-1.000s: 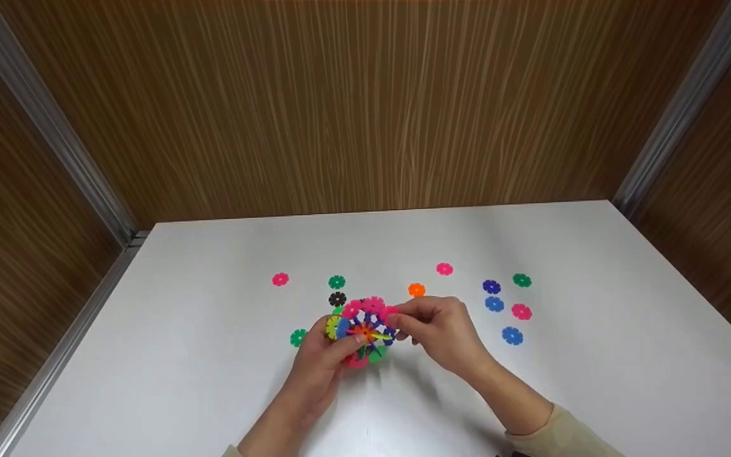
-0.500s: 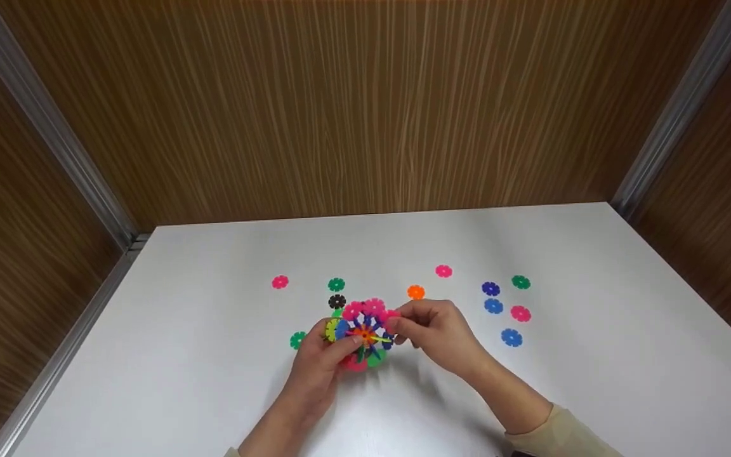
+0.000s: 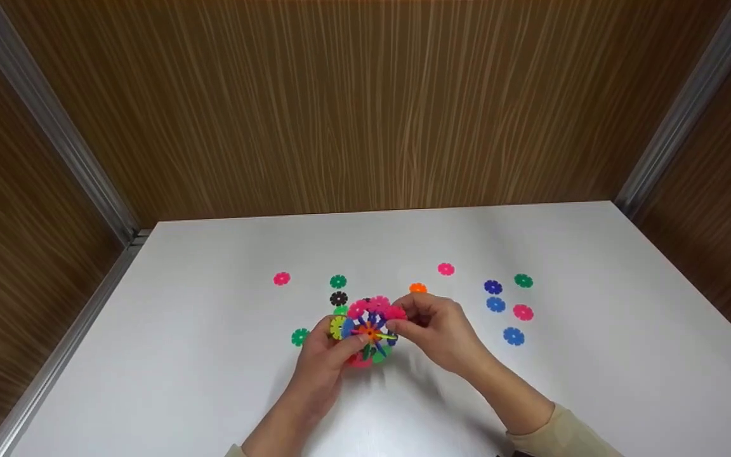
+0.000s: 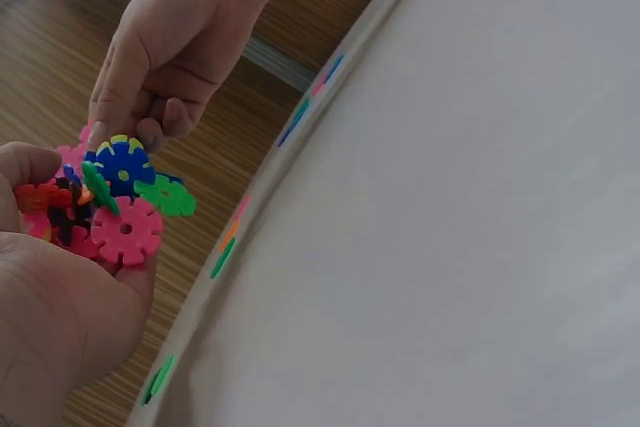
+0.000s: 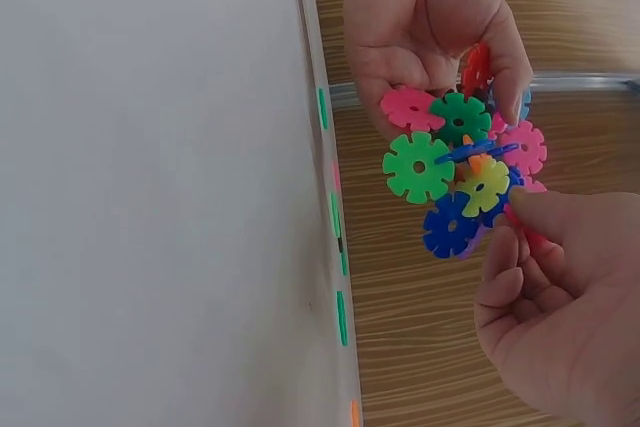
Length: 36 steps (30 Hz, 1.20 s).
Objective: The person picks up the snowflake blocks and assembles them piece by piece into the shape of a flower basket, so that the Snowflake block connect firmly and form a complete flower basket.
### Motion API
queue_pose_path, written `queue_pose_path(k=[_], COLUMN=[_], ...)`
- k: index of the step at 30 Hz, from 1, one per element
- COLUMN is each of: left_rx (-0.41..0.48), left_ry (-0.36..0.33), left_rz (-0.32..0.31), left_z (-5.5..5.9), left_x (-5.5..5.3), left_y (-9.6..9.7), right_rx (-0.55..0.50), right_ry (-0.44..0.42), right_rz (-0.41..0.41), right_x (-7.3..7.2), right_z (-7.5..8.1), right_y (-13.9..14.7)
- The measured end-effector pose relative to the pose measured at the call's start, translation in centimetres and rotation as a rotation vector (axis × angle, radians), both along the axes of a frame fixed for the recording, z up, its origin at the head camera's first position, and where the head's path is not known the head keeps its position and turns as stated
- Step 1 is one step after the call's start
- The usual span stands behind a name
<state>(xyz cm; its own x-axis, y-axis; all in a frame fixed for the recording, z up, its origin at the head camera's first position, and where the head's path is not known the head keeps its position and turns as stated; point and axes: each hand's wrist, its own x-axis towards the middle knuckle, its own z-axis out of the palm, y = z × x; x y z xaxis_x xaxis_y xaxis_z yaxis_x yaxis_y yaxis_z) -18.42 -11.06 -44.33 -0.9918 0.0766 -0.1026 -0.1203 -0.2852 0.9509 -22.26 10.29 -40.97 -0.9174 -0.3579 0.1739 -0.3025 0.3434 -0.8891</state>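
Note:
A rounded cluster of interlocking notched plastic discs (image 3: 370, 332) in many colours is held above the table in front of me. My left hand (image 3: 320, 360) grips its left side, the thumb lying across the front near the orange middle. At the upper right of the cluster, my right hand (image 3: 448, 331) pinches a pink notched disc (image 3: 395, 312) between thumb and fingers. The right wrist view shows a light green disc (image 5: 418, 167) and a yellow disc (image 5: 484, 187) on the near side. Fingers behind the cluster are partly hidden.
Loose notched discs lie on the white table (image 3: 213, 368): an orange disc (image 3: 417, 289) just beyond my right hand, a black disc (image 3: 338, 298) beyond the cluster, and a blue disc (image 3: 513, 336) with several others at right. Wood-grain panels (image 3: 365, 108) enclose the back and sides.
The right fingers have shifted slightly at the pink disc, which now shows more of its face. The left hand keeps its grip on the cluster; the loose discs lie as before.

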Motion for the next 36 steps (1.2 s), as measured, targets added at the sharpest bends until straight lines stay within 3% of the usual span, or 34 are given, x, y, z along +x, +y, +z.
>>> queue_pose_path(k=[14, 25, 30, 36], left_rx=[-0.007, 0.050, 0.072, 0.074], left_ry=[-0.008, -0.119, -0.109, -0.096], left_rz=[-0.008, -0.115, -0.167, -0.148], left_z=[-0.1, 0.4, 0.5, 0.3], left_x=[0.1, 0.1, 0.0, 0.1], left_y=[0.0, -0.8, -0.8, -0.6], right_rx=[-0.032, -0.006, 0.004, 0.034], right_ry=[-0.037, 0.028, 0.059, 0.086], right_rz=[0.034, 0.064, 0.114, 0.096], right_x=[-0.1, -0.6, -0.5, -0.3], right_z=[-0.2, -0.1, 0.0, 0.1], right_y=[0.4, 1.1, 0.9, 0.6])
